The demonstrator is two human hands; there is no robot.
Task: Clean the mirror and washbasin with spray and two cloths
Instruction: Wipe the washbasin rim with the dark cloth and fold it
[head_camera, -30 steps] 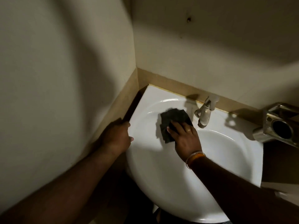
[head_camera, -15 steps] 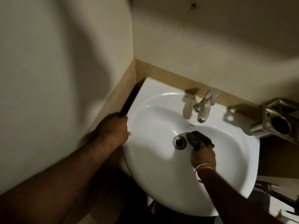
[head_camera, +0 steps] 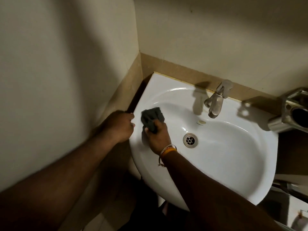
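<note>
Head view: my right hand [head_camera: 158,136] pressed the dark cloth [head_camera: 152,118] on the washbasin [head_camera: 233,164] slope left of the drain [head_camera: 190,140]; my left hand [head_camera: 120,126] gripped the rim (glossy porcelain, so the cloth could skid).

The white washbasin [head_camera: 233,164] sits in the corner, its back edge against the tan tile strip [head_camera: 183,70] and its left edge beside the side wall. A metal tap [head_camera: 216,100] stands on the back rim, and a round metal drain [head_camera: 190,140] lies at the bowl's bottom. A dark cloth [head_camera: 152,118] lies on the inner left slope, near the rim.
</note>
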